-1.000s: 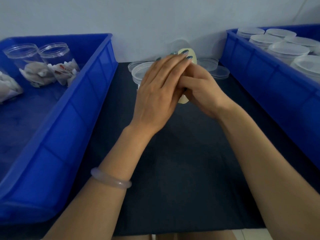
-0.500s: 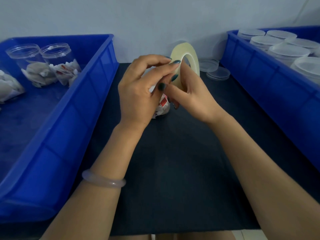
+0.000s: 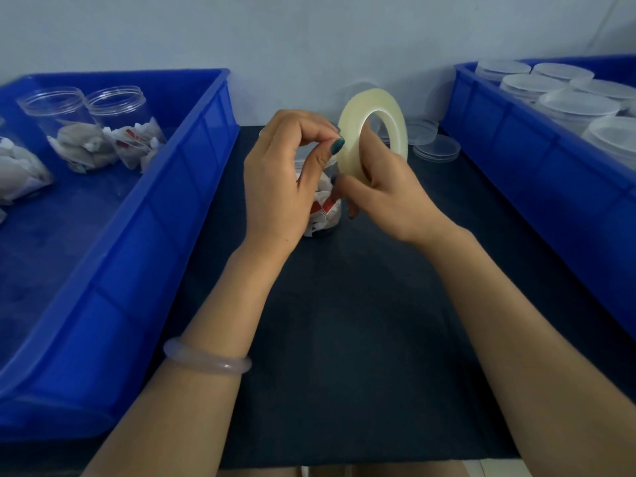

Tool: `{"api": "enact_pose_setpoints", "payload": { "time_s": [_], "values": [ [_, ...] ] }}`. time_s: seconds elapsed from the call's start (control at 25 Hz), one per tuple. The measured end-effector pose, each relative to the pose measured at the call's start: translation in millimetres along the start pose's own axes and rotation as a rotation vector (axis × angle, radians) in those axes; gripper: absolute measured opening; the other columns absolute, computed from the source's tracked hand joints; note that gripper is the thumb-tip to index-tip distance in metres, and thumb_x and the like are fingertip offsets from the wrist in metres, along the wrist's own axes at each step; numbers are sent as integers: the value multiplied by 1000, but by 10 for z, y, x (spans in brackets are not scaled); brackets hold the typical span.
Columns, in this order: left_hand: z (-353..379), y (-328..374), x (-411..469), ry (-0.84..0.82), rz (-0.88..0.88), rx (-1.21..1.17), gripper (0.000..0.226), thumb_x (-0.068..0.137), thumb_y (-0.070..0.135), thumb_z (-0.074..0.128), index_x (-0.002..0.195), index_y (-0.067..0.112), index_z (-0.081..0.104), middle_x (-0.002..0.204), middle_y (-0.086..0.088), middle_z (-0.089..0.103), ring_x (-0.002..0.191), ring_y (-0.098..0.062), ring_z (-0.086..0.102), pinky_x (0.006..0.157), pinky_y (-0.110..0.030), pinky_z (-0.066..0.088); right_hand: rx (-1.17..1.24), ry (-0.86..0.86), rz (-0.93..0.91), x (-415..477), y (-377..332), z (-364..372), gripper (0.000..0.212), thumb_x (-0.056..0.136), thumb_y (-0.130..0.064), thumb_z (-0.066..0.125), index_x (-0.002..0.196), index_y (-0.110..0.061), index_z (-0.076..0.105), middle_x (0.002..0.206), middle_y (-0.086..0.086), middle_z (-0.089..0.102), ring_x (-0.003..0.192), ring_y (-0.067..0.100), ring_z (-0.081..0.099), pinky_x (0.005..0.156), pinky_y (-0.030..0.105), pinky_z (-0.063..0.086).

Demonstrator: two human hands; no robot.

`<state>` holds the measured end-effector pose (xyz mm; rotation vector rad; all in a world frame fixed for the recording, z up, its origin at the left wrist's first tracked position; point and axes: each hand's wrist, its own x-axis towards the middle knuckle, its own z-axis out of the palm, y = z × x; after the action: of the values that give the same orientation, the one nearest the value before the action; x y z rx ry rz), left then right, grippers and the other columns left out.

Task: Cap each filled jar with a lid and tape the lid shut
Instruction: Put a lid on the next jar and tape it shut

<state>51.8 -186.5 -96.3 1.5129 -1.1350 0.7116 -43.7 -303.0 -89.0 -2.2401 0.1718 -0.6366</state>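
Note:
A pale yellow roll of tape (image 3: 354, 132) is held upright over the dark mat, and my right hand (image 3: 385, 194) grips it with fingers through its hole. At the roll's left edge my left hand (image 3: 282, 180) pinches thumb against fingertips, where the tape end lies. Behind both hands a clear jar (image 3: 325, 211) filled with white and red packets stands on the mat, mostly hidden. I cannot see its top.
The left blue bin (image 3: 165, 215) holds two open filled jars (image 3: 89, 129) and loose packets. The right blue bin (image 3: 537, 156) holds several capped jars (image 3: 578, 108). Loose clear lids (image 3: 435, 149) lie on the mat near the wall.
My hands drew apart from a flat clasp over the jar. The right hand raised the tape roll upright, and the left hand curled into a pinch at its edge.

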Motion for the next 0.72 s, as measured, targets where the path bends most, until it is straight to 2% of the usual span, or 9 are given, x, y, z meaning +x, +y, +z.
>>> {"api": "enact_pose_setpoints", "payload": {
  "time_s": [0.08, 0.16, 0.28, 0.36, 0.48, 0.6, 0.72],
  "values": [
    [9, 35, -8, -13, -49, -63, 11, 97, 8, 59, 95, -3, 61, 100, 1, 69, 96, -7, 66, 84, -19, 51, -68, 40, -15, 11, 47, -63, 32, 90, -40, 53, 114, -21, 43, 71, 0, 68, 62, 17, 66, 69, 50, 54],
    [26, 73, -26, 7, -109, -93, 14, 100, 12, 57, 97, -2, 58, 99, 7, 70, 94, -3, 68, 81, -17, 51, -215, 105, -30, 20, 84, -84, 44, 97, -55, 47, 124, -20, 41, 63, -6, 68, 55, 7, 64, 63, 41, 54],
    [39, 78, -35, 67, -162, -104, 17, 101, 13, 56, 98, -3, 57, 93, 9, 68, 88, -5, 68, 78, -17, 51, -535, 179, -43, 13, 89, -54, 73, 95, -68, 29, 143, -13, 34, 59, -6, 63, 54, 11, 59, 55, 34, 46],
    [35, 71, -29, 56, -169, -124, 16, 101, 13, 56, 101, -2, 55, 93, 4, 69, 89, -6, 68, 80, -19, 52, -668, 191, -53, -6, 98, -48, 76, 94, -66, 26, 148, -12, 33, 62, -5, 58, 55, 19, 52, 52, 33, 37],
    [22, 100, -38, -29, -140, -172, 21, 97, 13, 61, 110, -2, 53, 96, -1, 68, 92, -10, 68, 84, -27, 54, -628, 150, -42, -26, 138, -50, 72, 86, -51, 34, 145, -9, 37, 58, -6, 46, 51, 16, 39, 50, 32, 23],
    [-7, 107, -37, -90, -76, -166, 28, 93, 19, 67, 112, -2, 59, 99, -1, 66, 94, -12, 65, 86, -30, 54, -573, 171, -92, -19, 146, -51, 65, 88, -45, 36, 142, -8, 39, 56, -8, 45, 49, 8, 38, 50, 33, 26],
    [-32, 98, -24, -105, 8, -135, 34, 97, 30, 60, 108, -1, 68, 101, -11, 66, 93, -15, 64, 83, -28, 53, -578, 184, -125, -7, 143, -72, 63, 91, -46, 34, 141, -7, 38, 56, -7, 47, 49, 13, 44, 48, 32, 28]
  ]
}}
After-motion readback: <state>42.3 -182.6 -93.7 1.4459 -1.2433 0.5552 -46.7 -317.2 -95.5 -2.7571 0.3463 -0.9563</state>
